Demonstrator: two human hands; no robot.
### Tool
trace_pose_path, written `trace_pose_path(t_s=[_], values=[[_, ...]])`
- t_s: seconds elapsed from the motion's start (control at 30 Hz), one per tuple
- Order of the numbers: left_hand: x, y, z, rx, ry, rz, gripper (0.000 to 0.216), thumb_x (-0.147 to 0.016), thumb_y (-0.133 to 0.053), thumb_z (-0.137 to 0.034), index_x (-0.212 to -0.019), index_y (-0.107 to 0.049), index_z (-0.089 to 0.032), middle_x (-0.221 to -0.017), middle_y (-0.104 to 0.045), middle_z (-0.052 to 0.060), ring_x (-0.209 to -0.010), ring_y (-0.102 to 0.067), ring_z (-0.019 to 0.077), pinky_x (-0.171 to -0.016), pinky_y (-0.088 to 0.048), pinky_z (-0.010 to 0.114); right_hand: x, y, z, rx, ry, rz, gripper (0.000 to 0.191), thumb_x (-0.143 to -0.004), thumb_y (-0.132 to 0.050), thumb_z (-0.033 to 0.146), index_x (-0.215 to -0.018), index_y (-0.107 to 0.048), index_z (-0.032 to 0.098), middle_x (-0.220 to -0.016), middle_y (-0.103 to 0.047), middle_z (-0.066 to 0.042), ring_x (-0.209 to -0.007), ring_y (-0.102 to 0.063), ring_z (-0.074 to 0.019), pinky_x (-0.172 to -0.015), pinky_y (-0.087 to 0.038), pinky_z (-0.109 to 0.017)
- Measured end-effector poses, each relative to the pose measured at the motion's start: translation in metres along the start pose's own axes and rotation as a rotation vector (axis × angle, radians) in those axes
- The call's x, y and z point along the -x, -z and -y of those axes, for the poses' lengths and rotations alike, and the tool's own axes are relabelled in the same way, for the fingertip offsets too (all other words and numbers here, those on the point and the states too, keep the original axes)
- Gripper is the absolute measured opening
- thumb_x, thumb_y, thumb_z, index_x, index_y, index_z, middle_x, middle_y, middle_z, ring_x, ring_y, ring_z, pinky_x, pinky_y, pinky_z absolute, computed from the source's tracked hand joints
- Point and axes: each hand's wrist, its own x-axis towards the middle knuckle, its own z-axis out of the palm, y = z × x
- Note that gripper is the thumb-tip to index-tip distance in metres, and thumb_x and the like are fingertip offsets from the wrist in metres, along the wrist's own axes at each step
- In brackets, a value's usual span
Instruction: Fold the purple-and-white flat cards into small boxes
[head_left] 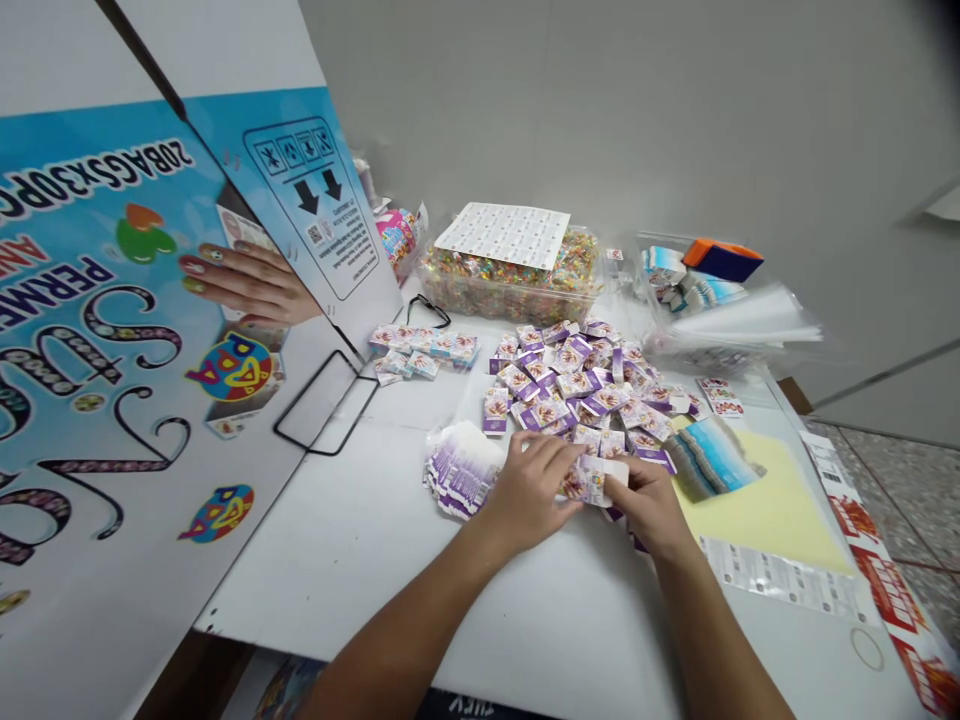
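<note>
Between my two hands is a small white and purple printed carton (592, 481), held low over the front of the pile. My left hand (534, 488) closes its fingers on the carton's left end. My right hand (651, 503) pinches the opposite end near a white flap. Just behind them lies a heap of small purple and white boxes (570, 385). A fanned stack of flat purple and white cartons (461, 470) rests to the left, beside my left hand. On the right, a bundle of blue and grey flat cartons (712, 458) lies on a yellow sheet (780, 500).
At the back stands a clear plastic tub (510, 290) of colourful bits with a label sheet (506, 233) on top. A large printed display box (150, 350) rises at left. Light blue boxes (424, 347) and a black wire frame (326, 405) lie near it. Plastic bags (742, 325) sit back right.
</note>
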Motion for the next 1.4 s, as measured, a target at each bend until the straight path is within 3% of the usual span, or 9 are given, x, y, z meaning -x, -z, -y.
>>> trace_pose_path(t_s=[0.2, 0.33, 0.57, 0.67, 0.77, 0.93, 1.07, 1.2, 1.4], values=[[0.003, -0.014, 0.001, 0.019, 0.124, -0.205, 0.028, -0.072, -0.083, -0.033, -0.089, -0.066, -0.018, -0.082, -0.072, 0.006, -0.081, -0.063, 0.0255, -0.074, -0.047, 0.035, -0.001, 0.006, -0.007, -0.113, -0.016, 0.04, 0.026, -0.082, -0.075, 0.04, -0.069, -0.068, 0.018, -0.055, -0.054, 0.002, -0.05, -0.045, -0.0113, -0.047, -0.034, -0.023], [0.003, -0.017, -0.004, 0.123, 0.186, -0.144, 0.032, -0.086, -0.071, -0.041, -0.064, -0.065, -0.019, -0.058, -0.065, 0.002, -0.06, -0.057, 0.0177, -0.069, -0.043, 0.031, -0.002, 0.011, -0.008, -0.192, 0.042, 0.099, 0.02, -0.086, -0.072, 0.04, -0.083, -0.074, 0.02, -0.071, -0.061, -0.001, -0.058, -0.052, -0.0131, -0.052, -0.041, -0.025], [0.003, -0.006, -0.013, 0.702, 0.574, 0.116, 0.046, -0.096, -0.051, -0.051, -0.076, -0.072, -0.015, -0.069, -0.069, 0.003, -0.067, -0.061, 0.018, -0.066, -0.044, 0.028, -0.002, -0.006, -0.002, -0.249, 0.098, 0.081, 0.013, -0.089, -0.071, 0.036, -0.093, -0.069, 0.024, -0.082, -0.059, 0.0, -0.067, -0.058, -0.0151, -0.06, -0.048, -0.027], [-0.002, -0.003, -0.014, 1.044, 0.619, 0.108, 0.037, -0.091, -0.06, -0.049, -0.099, -0.072, -0.015, -0.091, -0.073, 0.005, -0.091, -0.064, 0.022, -0.083, -0.048, 0.03, -0.003, -0.012, -0.001, -0.137, 0.2, 0.055, 0.011, -0.091, -0.067, 0.034, -0.092, -0.07, 0.024, -0.094, -0.06, -0.004, -0.081, -0.06, -0.0181, -0.068, -0.05, -0.029], [-0.006, -0.006, -0.013, 1.229, 0.615, 0.071, 0.048, -0.092, -0.053, -0.058, -0.097, -0.07, -0.014, -0.092, -0.072, 0.008, -0.094, -0.065, 0.0238, -0.087, -0.049, 0.033, -0.004, -0.016, -0.004, -0.013, 0.271, 0.027, 0.012, -0.092, -0.066, 0.035, -0.091, -0.07, 0.024, -0.103, -0.06, -0.007, -0.093, -0.06, -0.0211, -0.073, -0.05, -0.031], [-0.005, -0.021, -0.006, 1.341, 0.746, 0.023, 0.054, -0.09, -0.046, -0.061, -0.07, -0.064, -0.015, -0.064, -0.065, 0.006, -0.069, -0.065, 0.0213, -0.074, -0.051, 0.032, 0.002, -0.028, -0.008, -0.041, 0.276, -0.119, 0.025, -0.093, -0.065, 0.031, -0.116, -0.056, 0.029, -0.104, -0.055, -0.004, -0.07, -0.059, -0.0155, -0.06, -0.052, -0.03], [-0.001, -0.028, 0.004, 1.387, 0.944, -0.039, 0.033, -0.076, -0.051, -0.048, -0.064, -0.056, -0.018, -0.055, -0.059, 0.004, -0.055, -0.059, 0.0192, -0.058, -0.048, 0.03, 0.007, -0.035, -0.007, 0.21, 0.462, -0.137, 0.017, -0.094, -0.063, 0.023, -0.11, -0.061, 0.027, -0.113, -0.059, -0.009, -0.104, -0.061, -0.0247, -0.088, -0.052, -0.042], [0.002, -0.029, 0.01, 1.35, 0.984, -0.061, 0.021, -0.07, -0.049, -0.041, -0.064, -0.051, -0.021, -0.052, -0.055, 0.0, -0.049, -0.055, 0.0167, -0.052, -0.045, 0.028, 0.009, -0.037, -0.005, 0.364, 0.527, 0.002, 0.021, -0.096, -0.059, 0.021, -0.116, -0.063, 0.027, -0.128, -0.057, -0.012, -0.121, -0.055, -0.0278, -0.098, -0.048, -0.047], [-0.001, -0.025, 0.005, 1.287, 0.975, 0.042, 0.037, -0.082, -0.05, -0.052, -0.067, -0.055, -0.018, -0.05, -0.057, 0.002, -0.046, -0.055, 0.0168, -0.049, -0.041, 0.027, 0.009, -0.04, -0.003, 0.315, 0.45, -0.036, 0.017, -0.097, -0.057, 0.024, -0.084, -0.068, 0.022, -0.1, -0.068, -0.008, -0.094, -0.066, -0.0224, -0.083, -0.054, -0.038]])
